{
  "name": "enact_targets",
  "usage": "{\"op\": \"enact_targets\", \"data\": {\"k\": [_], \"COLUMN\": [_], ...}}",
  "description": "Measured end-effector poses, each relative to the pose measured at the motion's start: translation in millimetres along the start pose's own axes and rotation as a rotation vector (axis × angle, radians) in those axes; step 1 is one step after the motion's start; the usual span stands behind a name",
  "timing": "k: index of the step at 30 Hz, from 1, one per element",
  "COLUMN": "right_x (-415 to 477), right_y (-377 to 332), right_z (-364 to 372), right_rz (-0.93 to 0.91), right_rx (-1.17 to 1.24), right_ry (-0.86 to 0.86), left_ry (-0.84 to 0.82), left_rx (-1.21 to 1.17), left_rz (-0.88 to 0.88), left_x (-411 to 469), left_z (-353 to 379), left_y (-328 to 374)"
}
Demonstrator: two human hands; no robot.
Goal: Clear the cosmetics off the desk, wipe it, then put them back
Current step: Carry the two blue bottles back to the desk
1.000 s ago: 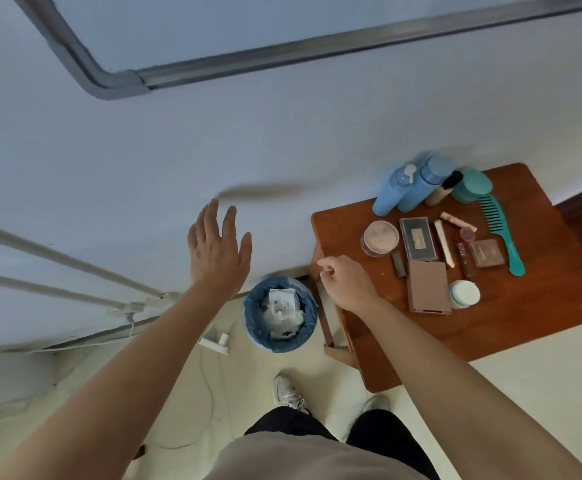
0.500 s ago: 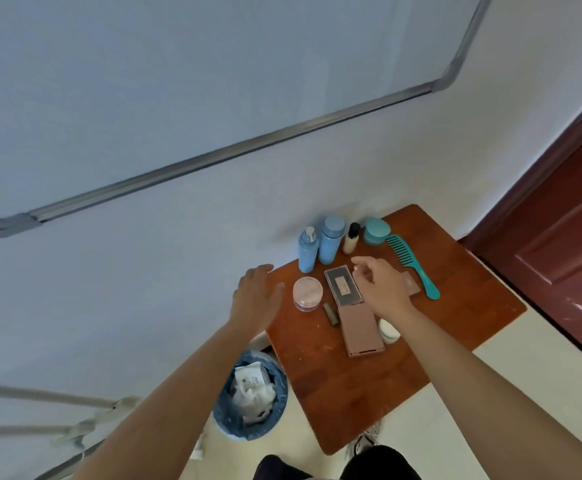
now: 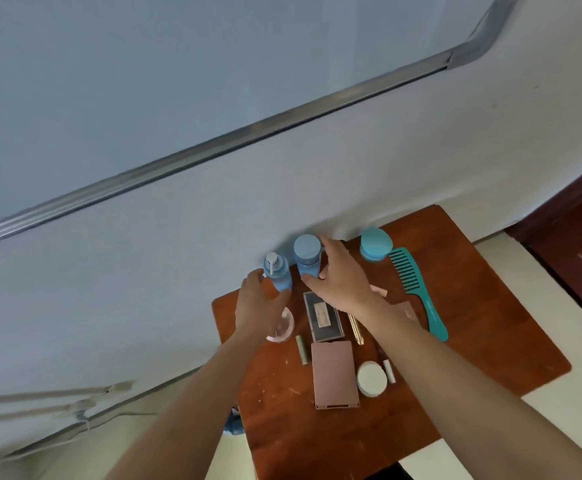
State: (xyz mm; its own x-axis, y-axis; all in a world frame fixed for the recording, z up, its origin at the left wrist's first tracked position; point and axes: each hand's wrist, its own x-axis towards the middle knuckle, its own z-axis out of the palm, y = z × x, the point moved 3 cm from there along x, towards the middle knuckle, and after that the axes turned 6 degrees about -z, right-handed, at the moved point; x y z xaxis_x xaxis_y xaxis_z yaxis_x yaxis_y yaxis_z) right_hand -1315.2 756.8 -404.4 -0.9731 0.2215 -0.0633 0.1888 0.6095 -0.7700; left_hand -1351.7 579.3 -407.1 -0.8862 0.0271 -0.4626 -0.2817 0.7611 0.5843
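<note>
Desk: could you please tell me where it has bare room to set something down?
Bare wood runs along the near edge of the desk, below the pink case and white jar, and right of the comb. Crowded at the back left: left hand at the pump bottle, right hand gripping the capped bottle.

Two blue bottles [image 3: 277,277] [image 3: 306,252], one teal jar [image 3: 375,249], one comb [image 3: 417,292], one white pot [image 3: 372,378], one pink case [image 3: 334,375].

A pale wall [image 3: 351,161] fills the upper view. Across it, from nine o'clock up to one o'clock, runs the metal frame [image 3: 213,151] of a big pale board [image 3: 144,64]. A dark red-brown door [image 3: 577,244] stands at three o'clock, with cream floor [image 3: 542,323] below it. A sliver of blue bin [image 3: 234,423] shows at seven o'clock, and blurred pale cables [image 3: 57,405] at eight.
</note>
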Motion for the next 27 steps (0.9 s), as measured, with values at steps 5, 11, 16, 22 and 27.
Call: {"op": "enact_targets", "data": {"k": [5,11,16,22,27], "right_x": [12,10,-12,-62,-148], "right_y": [8,1,-27,-77,-121], "right_z": [8,8,-8,-36,-75], "right_rz": [-0.051,-0.045,-0.073,-0.067,-0.075], "right_rx": [0.028,0.104,0.211,0.252,0.246], "right_ry": [0.005,-0.016,0.088,0.340,0.672], "left_ry": [0.154,0.196,0.267,0.344,0.318], "left_rx": [0.015,0.065,-0.094,-0.141,-0.264], "left_rz": [-0.027,-0.009,0.015,0.226,0.508], "left_x": [7,5,-24,-71,-126], "left_z": [15,7,-33,-100,-128], "left_y": [13,19,10,11,26]}}
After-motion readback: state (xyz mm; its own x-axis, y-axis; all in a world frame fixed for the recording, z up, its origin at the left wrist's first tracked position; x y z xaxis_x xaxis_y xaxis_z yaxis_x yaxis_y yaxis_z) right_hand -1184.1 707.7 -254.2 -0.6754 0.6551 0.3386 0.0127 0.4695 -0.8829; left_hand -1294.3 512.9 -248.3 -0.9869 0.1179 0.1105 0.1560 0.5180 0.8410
